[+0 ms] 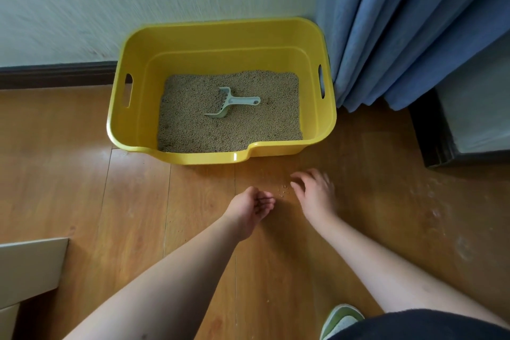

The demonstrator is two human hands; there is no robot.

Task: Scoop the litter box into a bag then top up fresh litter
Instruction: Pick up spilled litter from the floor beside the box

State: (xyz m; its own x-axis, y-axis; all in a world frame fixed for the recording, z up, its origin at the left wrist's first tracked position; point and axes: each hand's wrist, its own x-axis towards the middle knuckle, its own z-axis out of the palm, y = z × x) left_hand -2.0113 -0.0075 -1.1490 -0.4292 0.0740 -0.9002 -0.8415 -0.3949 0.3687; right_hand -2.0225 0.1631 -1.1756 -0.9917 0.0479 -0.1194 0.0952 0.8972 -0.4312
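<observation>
Wood-plank floor (82, 174) meets a pale wall — against it sits the yellow litter box (132, 124), litter (193, 124) spread inside and a grey scoop (230, 102) lying on top. Nearer, the left hand (249, 208) is cupped palm-up, its fingers loosely curled; spilled grains (284, 190) dot the floor; the right hand (314, 190) hovers with fingers spread — blue curtain (400, 22) beyond.

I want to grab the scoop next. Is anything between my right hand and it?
Only the yellow plastic litter box's low front wall stands between the right hand and the pale green plastic scoop, which lies uncovered on the litter.
</observation>
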